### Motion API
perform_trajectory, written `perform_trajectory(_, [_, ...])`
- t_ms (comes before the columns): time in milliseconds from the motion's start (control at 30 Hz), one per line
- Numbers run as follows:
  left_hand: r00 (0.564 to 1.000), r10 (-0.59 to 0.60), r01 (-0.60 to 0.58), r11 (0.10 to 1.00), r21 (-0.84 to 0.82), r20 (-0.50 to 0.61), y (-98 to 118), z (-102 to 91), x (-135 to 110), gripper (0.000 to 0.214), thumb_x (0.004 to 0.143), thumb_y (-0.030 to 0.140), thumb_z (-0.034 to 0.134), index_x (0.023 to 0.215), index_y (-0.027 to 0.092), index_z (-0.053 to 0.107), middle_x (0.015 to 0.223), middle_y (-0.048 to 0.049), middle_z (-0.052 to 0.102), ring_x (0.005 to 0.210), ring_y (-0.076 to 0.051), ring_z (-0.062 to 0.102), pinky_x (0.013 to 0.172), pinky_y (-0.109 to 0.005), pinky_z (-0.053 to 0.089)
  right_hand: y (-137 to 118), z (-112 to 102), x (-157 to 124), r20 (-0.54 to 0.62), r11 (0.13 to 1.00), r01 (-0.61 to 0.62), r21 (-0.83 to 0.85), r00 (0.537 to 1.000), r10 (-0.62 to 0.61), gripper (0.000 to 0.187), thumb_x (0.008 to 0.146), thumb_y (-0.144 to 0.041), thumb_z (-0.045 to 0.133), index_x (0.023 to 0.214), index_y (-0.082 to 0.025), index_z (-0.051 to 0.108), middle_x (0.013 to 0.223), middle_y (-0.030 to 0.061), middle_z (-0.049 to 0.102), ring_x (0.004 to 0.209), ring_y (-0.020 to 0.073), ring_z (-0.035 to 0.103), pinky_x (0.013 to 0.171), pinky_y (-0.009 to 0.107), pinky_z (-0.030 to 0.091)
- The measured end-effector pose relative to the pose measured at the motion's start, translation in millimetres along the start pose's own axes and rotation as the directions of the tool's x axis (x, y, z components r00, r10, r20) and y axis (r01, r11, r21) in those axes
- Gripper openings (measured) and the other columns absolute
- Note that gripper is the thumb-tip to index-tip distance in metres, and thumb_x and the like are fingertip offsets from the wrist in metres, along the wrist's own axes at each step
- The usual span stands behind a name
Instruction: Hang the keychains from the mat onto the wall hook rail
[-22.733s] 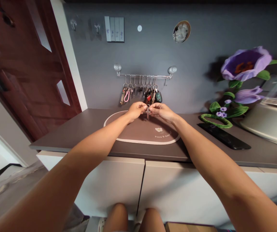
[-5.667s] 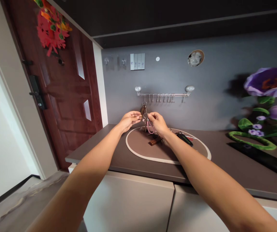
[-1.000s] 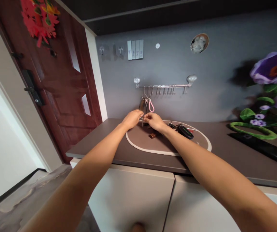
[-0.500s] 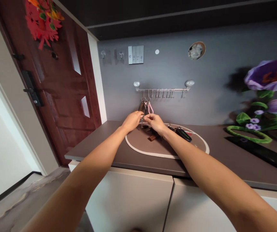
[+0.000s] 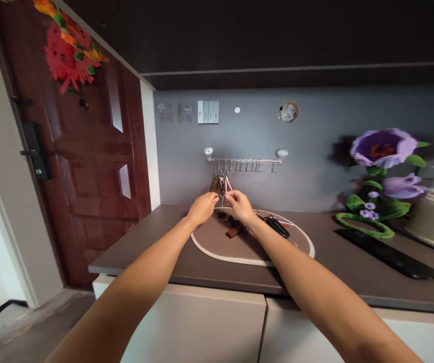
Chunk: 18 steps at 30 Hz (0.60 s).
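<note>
My right hand pinches a metal key ring between thumb and fingertips, and a key dangles below it. Close by on the left, my left hand has its fingers pressed together; whatever is in them is too small to tell. Just behind the hands, a brown key holder and a pink strap hang from the hook rail. Under my hands, a brown mat with a pale rim carries a brown block-like fob and a black car key fob, partly behind my right wrist.
Purple knitted flowers stand on the right of the counter, behind a long black object. A dark overhead cabinet juts out above. At left is a red-brown door.
My fingertips have drawn slightly apart, leaving the ring at my right hand. The camera view has tilted upward and turned a little right.
</note>
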<state>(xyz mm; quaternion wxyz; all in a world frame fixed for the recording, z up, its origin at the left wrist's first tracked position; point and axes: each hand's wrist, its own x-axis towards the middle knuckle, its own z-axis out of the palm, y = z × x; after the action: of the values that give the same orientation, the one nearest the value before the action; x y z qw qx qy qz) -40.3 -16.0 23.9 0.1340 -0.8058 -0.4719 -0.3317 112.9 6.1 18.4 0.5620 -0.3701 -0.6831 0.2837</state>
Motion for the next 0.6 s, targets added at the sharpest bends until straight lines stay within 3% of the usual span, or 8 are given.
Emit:
perform_trajectory(200, [0.995,0.011,-0.017,0.998,0.055,0.104,4,0.0,-3,0.03,0.089,0.027,0.029,0.088,0.017,0.057,0.089,-0.007,0.062,0.086,-0.016,0.057,0.076,-0.026,0.042,-9,-4,4,-0.119,0.985,-0.067,0.158,0.989,0.087,0.023,0.073,-0.037,0.052,0.08,-0.016,0.051,0.081,0.0023,0.058,0.074,0.0114,0.056,0.068,0.026,0.049])
perform_trajectory(600, [0.986,0.041,-0.048,0.998,0.04,0.16,0,6.0,-5,0.029,0.087,0.027,0.032,0.083,0.019,0.06,0.089,-0.0068,0.064,0.084,-0.017,0.059,0.073,-0.027,0.042,-38,-2,61,-0.33,0.983,-0.133,0.124,0.929,0.167,0.014,0.081,-0.024,0.039,0.085,-0.016,0.05,0.083,0.0053,0.06,0.066,0.0102,0.058,0.057,0.022,0.049])
